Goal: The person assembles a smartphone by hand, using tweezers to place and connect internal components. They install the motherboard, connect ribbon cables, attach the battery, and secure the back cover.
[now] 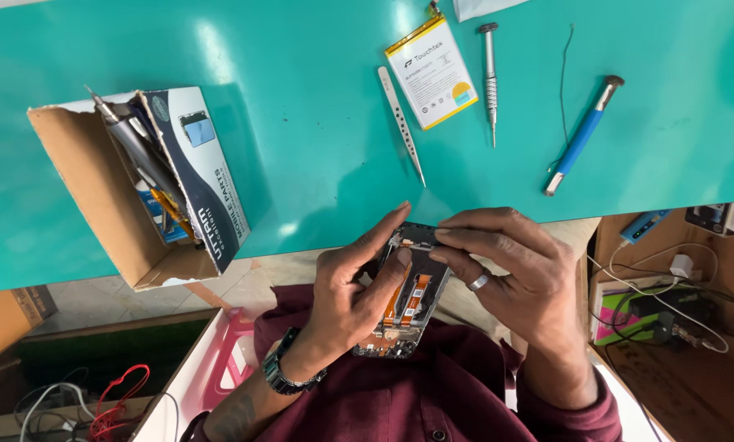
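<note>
The opened phone (406, 295) is held just off the near edge of the green table (318, 155), above the lap. It is gripped on its left side by the left hand (346, 290), and its top edge is pinched by the right hand (506, 274). It is judged light, stiff and easy to break, so only the rims should be held. Orange strips and small metal parts are seen inside.

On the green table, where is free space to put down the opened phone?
The table is bare between the cardboard box and the tweezers, and right of the blue-handled screwdriver. It is crowded around the battery and the silver screwdriver.
</note>
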A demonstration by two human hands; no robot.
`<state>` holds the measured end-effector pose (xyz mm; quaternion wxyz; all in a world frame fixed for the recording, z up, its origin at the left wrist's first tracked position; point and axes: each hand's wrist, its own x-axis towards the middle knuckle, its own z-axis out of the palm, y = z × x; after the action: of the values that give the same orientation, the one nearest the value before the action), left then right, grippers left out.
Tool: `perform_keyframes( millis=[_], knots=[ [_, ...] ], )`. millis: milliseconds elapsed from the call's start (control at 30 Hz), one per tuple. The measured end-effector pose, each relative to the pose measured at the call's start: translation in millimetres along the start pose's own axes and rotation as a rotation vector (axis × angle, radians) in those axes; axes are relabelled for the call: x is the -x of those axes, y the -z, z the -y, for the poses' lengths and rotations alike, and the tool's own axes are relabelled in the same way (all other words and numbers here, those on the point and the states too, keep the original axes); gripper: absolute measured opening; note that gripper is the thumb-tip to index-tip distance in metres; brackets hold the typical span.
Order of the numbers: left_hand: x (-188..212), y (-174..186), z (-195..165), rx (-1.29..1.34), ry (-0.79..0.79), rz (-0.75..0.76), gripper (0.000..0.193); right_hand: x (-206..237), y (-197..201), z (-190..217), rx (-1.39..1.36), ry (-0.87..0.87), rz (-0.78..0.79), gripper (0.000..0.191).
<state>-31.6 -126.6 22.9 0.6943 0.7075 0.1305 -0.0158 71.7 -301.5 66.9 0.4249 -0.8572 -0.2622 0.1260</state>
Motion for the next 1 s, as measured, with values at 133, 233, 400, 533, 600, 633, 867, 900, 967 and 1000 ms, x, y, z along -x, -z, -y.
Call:
perform_keyframes(
  millis=[133,233,400,533,600,633,867,900,967,1000],
  knots=[
    [0,-1,1,0.021,0.037,0.018,0.044,7,-3,-5,0.052,0.033,-0.011,0.026],
    [1,-1,5,-0.027,-0.089,-0.01,0.043,14,-4,-21,0.055,-0.023,-0.103,0.021],
    [4,10,13,0.123,0.208,-0.06,0.049,-9,-9,-74,0.108,-0.106,-0.456,0.018],
    [1,26,13,0.354,0.352,-0.038,0.062,-28,0,-93,0.562,0.01,-0.405,0.035],
    [-4,32,13,0.295,0.372,0.035,0.061,-30,-1,-87,0.619,0.072,-0.347,0.041],
    [-5,34,12,0.267,0.387,0.069,0.06,-24,-3,-80,0.515,0.074,-0.331,0.04],
    [-27,53,24,0.399,0.387,0.287,0.069,10,-20,-51,-0.516,-0.262,0.343,0.046],
    [-30,59,27,0.618,0.367,0.331,0.068,13,-22,-51,-0.606,-0.422,0.331,0.041],
    [-31,61,31,0.954,0.34,0.282,0.066,18,-27,-52,-0.798,-0.519,0.147,0.04],
    [-29,54,33,1.07,0.337,0.188,0.066,20,-29,-52,-0.891,-0.562,0.049,0.04]
  ],
)
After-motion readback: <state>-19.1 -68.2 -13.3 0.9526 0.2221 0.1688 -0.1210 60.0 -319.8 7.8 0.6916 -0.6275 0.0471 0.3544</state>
